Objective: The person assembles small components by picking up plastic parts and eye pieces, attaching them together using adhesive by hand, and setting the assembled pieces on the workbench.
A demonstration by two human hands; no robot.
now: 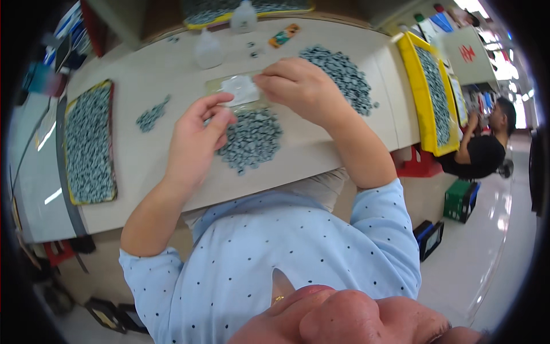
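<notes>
My left hand (197, 135) hovers at the left edge of a heap of small grey-green pieces (252, 140), thumb and forefinger curled toward each other. Whatever those fingers hold is too small to make out. Across from it, my right hand (301, 89) is closed in a pinch by the right edge of a white sheet (242, 90); what lies between its fingertips is hidden. The sheet rests on a pale, see-through mat (213, 86) just beyond the heap. To the right of my right hand spreads a second heap of the same pieces (344, 77).
A shallow tray full of pieces (89, 146) lies at the left, near a small cluster (152, 116). White squeeze bottles (208, 50) and an orange-green packet (284, 35) stand farther back. At the right is a yellow tray (411, 74); beyond it sits another person (478, 146).
</notes>
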